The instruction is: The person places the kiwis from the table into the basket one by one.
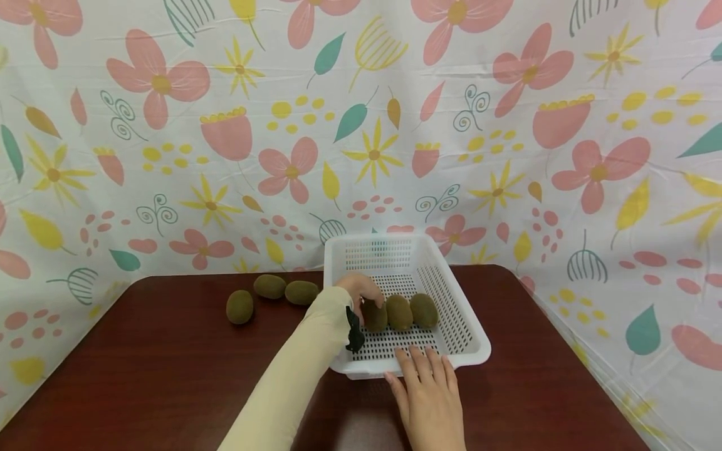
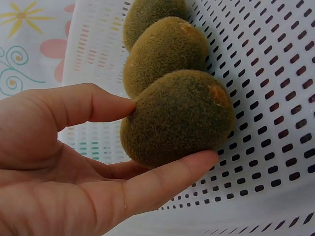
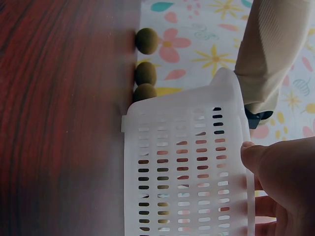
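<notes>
In the head view a white plastic basket [image 1: 476,354] stands on the table with a row of three kiwis in it. My left hand [image 1: 360,289] reaches inside and holds the leftmost kiwi [image 1: 375,316] between thumb and fingers. The left wrist view has that kiwi [image 2: 177,118] close up, thumb on one side and fingers along the other. Beside it lie the middle kiwi [image 1: 399,313] and the right kiwi [image 1: 424,311]. My right hand [image 1: 431,401] grips the basket's near rim; in the right wrist view its thumb is outside the wall, its fingers behind it.
Left of the basket, three more kiwis lie on the dark red table [image 1: 169,376]: one kiwi [image 1: 239,307] apart at the left, another kiwi [image 1: 269,286] and a third kiwi [image 1: 301,292] end to end. A flower-patterned cloth [image 1: 361,125] hangs behind the table.
</notes>
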### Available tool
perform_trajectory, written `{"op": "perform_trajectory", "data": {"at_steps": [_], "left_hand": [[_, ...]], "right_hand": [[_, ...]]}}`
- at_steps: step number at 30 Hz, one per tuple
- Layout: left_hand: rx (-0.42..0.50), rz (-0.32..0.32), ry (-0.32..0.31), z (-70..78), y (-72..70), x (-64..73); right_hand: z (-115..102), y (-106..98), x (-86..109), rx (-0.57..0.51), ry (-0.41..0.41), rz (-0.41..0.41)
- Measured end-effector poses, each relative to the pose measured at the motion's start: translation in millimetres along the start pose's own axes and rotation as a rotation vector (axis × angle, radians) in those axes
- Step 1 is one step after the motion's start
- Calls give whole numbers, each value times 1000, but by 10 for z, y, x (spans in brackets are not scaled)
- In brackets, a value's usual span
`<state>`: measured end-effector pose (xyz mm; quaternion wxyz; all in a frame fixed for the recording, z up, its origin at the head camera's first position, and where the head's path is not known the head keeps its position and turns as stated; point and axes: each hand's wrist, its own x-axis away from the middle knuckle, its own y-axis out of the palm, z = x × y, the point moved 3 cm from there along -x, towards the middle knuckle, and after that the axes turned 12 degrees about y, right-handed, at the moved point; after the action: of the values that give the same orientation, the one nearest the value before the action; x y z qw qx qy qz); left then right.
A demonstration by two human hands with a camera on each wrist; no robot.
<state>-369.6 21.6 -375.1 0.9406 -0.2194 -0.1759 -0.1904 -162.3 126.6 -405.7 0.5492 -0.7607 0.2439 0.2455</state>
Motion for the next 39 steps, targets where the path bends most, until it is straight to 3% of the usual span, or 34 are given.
{"op": "perform_trajectory", "data": {"at_steps": [8,15,19,24,33,39], "left_hand": [[-51,20,7,-35,3,-19],[-56,-55,-3,-35,-12,-44],[-50,-46,-2,-25,-19,-20],[-78,-12,23,0,-36,1],[-246,3,101,83,-83,10],[-215,9,126,165,-91,68]], "right_hand": [[-4,6,9,3,6,-16],[-4,-9,5,-4,7,-18],[-7,-30,3,1,9,-27],[-9,-41,-4,1,10,-32],[-1,-22,-8,-3,12,-32],[2,-11,-6,-6,6,-24]]}}
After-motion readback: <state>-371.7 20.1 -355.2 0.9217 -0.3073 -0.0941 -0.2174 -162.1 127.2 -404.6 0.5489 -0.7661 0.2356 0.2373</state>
